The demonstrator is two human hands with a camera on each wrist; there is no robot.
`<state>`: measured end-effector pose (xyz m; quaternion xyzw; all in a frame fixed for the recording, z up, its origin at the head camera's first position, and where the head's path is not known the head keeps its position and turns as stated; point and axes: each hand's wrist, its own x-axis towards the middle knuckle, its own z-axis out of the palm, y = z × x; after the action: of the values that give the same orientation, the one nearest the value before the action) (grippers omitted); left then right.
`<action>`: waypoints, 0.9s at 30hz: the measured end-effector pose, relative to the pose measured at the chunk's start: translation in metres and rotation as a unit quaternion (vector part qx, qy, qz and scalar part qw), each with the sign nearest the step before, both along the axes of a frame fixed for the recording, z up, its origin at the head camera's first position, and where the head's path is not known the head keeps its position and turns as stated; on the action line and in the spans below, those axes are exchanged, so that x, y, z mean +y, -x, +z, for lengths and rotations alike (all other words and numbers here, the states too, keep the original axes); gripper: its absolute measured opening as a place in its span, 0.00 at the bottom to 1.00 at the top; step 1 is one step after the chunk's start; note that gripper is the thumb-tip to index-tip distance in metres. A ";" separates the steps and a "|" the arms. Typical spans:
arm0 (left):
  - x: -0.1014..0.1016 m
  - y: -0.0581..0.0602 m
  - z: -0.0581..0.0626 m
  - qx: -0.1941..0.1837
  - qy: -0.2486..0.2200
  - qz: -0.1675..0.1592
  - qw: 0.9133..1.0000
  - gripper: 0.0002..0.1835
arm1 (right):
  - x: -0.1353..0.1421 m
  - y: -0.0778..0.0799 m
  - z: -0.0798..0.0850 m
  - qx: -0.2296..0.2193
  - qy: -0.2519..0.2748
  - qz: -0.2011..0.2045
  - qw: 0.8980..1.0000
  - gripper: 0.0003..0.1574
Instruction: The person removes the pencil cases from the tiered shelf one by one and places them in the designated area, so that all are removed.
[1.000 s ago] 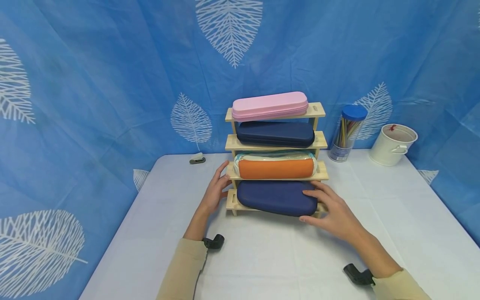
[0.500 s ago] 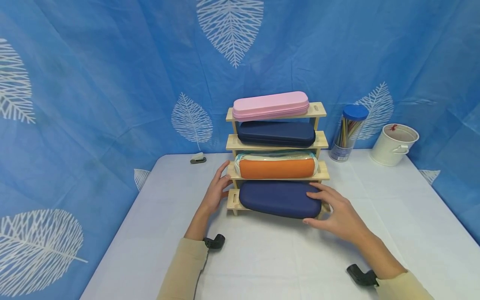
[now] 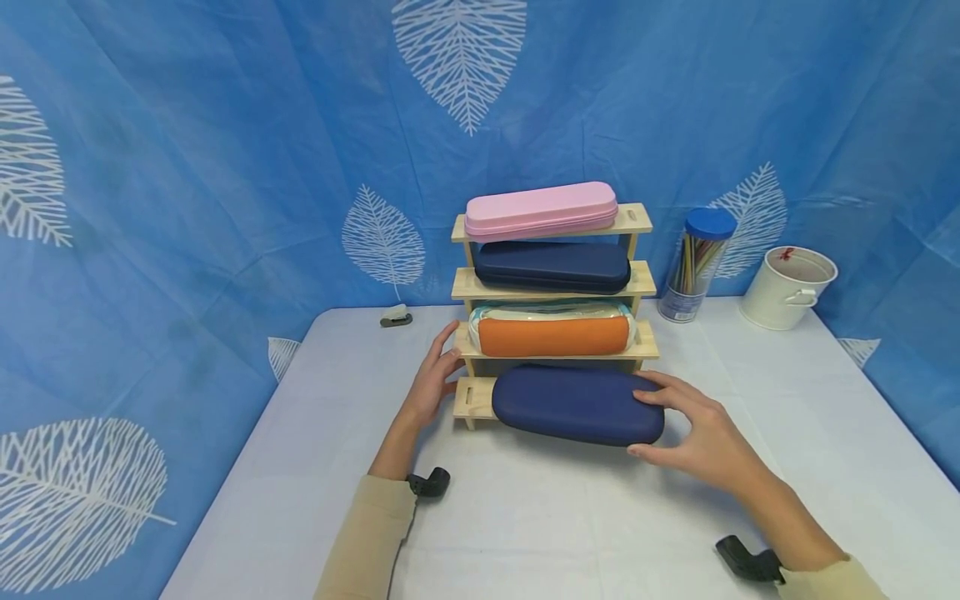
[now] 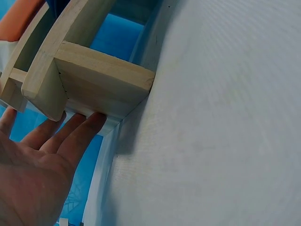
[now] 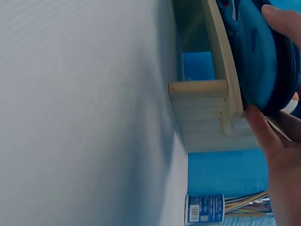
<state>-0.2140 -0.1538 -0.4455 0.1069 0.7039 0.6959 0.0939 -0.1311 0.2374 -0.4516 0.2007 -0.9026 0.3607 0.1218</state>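
Note:
A navy pencil case [image 3: 573, 406] lies slanted across the lowest shelf of a stepped wooden rack [image 3: 474, 398], its right end jutting out past the front edge. My right hand [image 3: 701, 429] grips that right end, fingers on top and thumb at the lower front. Seen from the right wrist, the case's lighter blue side [image 5: 261, 59] shows next to the shelf's end. At the rack's left side, my left hand [image 3: 429, 385] touches the wood with extended fingers. In the left wrist view, its fingertips [image 4: 96, 120] reach the rack's wooden side panel [image 4: 101, 80].
Higher shelves bear an orange case [image 3: 555, 337], a dark navy case [image 3: 553, 267] and a pink case [image 3: 542, 210]. Behind on the right stand a blue-lidded tube of sticks [image 3: 693, 267] and a white bucket [image 3: 772, 300]. A small stapler-like item [image 3: 396, 317] lies at back left.
My right hand has drawn the navy pencil case rightward and slightly toward me, uncovering the left part of the lowest shelf. The left hand has stayed in place.

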 end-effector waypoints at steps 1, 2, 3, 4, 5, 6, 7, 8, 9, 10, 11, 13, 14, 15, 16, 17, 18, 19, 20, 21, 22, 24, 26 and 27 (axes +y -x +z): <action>0.000 0.000 0.000 -0.001 0.000 0.001 1.000 0.29 | 0.002 -0.001 0.001 -0.003 0.000 -0.002 1.000 0.45; 0.000 0.000 0.000 -0.002 0.000 0.002 1.000 0.29 | 0.003 -0.002 0.001 -0.008 0.000 -0.005 1.000 0.45; 0.000 0.000 0.000 -0.002 0.001 0.002 1.000 0.28 | 0.005 -0.003 0.001 -0.012 -0.001 -0.007 1.000 0.45; 0.000 0.000 0.000 -0.001 0.001 0.002 1.000 0.28 | 0.007 -0.004 0.001 -0.016 -0.003 -0.008 1.000 0.45; 0.000 0.000 0.000 -0.001 0.002 0.001 1.000 0.28 | 0.009 -0.005 0.002 -0.021 -0.005 -0.012 1.000 0.45; 0.000 0.000 0.000 0.000 0.003 0.000 1.000 0.28 | 0.010 -0.006 0.002 -0.024 -0.006 -0.014 1.000 0.45; 0.000 0.000 0.000 0.001 0.003 -0.002 1.000 0.29 | 0.012 -0.007 0.002 -0.028 -0.006 -0.015 0.999 0.46; 0.000 0.000 0.000 0.001 0.003 -0.003 1.000 0.29 | 0.013 -0.008 0.002 -0.030 -0.004 -0.017 0.999 0.46; 0.000 0.000 0.000 0.001 0.002 -0.004 1.000 0.30 | 0.015 -0.009 0.003 -0.030 -0.002 -0.017 0.999 0.46; 0.000 0.000 0.000 0.001 0.001 -0.005 1.000 0.30 | 0.016 -0.010 0.003 -0.030 0.000 -0.018 0.999 0.46; -0.001 0.000 0.000 0.000 -0.001 -0.005 1.000 0.30 | 0.017 -0.011 0.004 -0.029 0.003 -0.018 0.999 0.46; -0.001 0.000 0.000 -0.001 -0.005 -0.004 1.000 0.30 | 0.019 -0.013 0.006 -0.029 0.010 -0.015 0.999 0.46; -0.001 0.001 -0.001 -0.002 -0.006 -0.003 1.000 0.30 | 0.021 -0.013 0.006 -0.029 0.012 -0.015 0.999 0.46; -0.001 0.001 -0.001 -0.004 -0.007 -0.003 1.000 0.29 | 0.022 -0.014 0.007 -0.029 0.013 -0.015 0.999 0.46; -0.001 0.001 -0.001 -0.005 -0.008 -0.002 1.000 0.29 | 0.023 -0.015 0.008 -0.029 0.013 -0.016 0.999 0.46; -0.001 0.001 -0.001 -0.005 -0.010 -0.002 1.000 0.29 | 0.024 -0.016 0.008 -0.029 0.013 -0.016 0.999 0.46; -0.001 0.000 -0.001 -0.006 -0.011 -0.003 1.000 0.29 | 0.026 -0.016 0.008 -0.028 0.013 -0.018 0.999 0.46; -0.001 0.000 -0.001 -0.007 -0.012 -0.003 1.000 0.29 | 0.027 -0.017 0.009 -0.027 0.013 -0.020 0.999 0.46; -0.001 0.000 -0.001 -0.007 -0.013 -0.004 1.000 0.29 | 0.029 -0.018 0.009 -0.027 0.014 -0.022 0.999 0.46; -0.001 0.000 -0.001 -0.007 -0.013 -0.004 1.000 0.29 | 0.030 -0.018 0.009 -0.028 0.014 -0.023 0.999 0.46; -0.001 0.000 -0.001 -0.006 -0.014 -0.005 1.000 0.29 | 0.032 -0.019 0.009 -0.028 0.014 -0.025 0.999 0.46; -0.001 0.000 -0.001 -0.006 -0.014 -0.005 1.000 0.30 | 0.034 -0.020 0.009 -0.031 0.016 -0.028 0.999 0.46; -0.001 0.000 -0.001 -0.007 -0.013 -0.005 1.000 0.29 | 0.037 -0.021 0.009 -0.033 0.016 -0.031 0.999 0.46; -0.001 0.000 -0.001 -0.007 -0.013 -0.004 1.000 0.29 | 0.038 -0.022 0.009 -0.034 0.016 -0.034 0.999 0.46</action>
<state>-0.2144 -0.1546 -0.4460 0.1059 0.6939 0.7051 0.1008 -0.1092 0.2756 -0.4421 0.1558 -0.9067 0.3773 0.1062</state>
